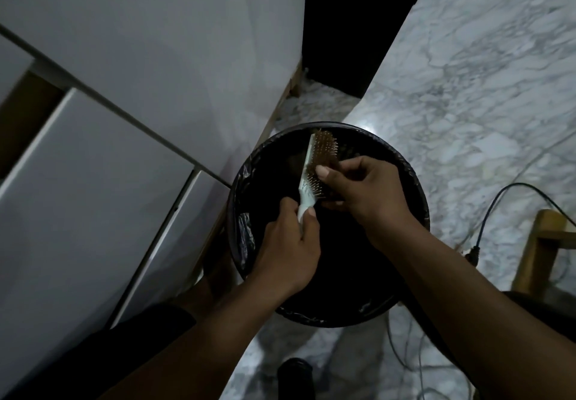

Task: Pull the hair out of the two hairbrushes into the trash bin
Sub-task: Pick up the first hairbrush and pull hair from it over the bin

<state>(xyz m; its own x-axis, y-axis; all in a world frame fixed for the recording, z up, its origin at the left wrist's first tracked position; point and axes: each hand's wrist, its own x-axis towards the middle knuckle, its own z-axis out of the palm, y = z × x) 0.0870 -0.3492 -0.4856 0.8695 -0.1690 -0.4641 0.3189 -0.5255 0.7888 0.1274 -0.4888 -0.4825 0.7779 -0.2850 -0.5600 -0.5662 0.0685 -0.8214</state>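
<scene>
Hairbrush (314,165), white-backed with brown bristles, is held over the open mouth of the trash bin (237,200), head pointing toward 12 o'clock and bristles facing 3 o'clock. Left hand (288,250) is closed around the white handle at the brush's 6 o'clock end, thumb lying along it. Right hand (364,190) reaches in from 4 o'clock, its fingers curled and pinched on the bristle face, thumb tip pressed on the bristles near the middle of the head; whether hair sits between the fingers is too dark to tell. Bin is round, lined with a black bag, standing on marble floor (467,87) just beside a white cabinet (109,150) at its 9 o'clock. A dark cable (511,187) trails at 3 o'clock
</scene>
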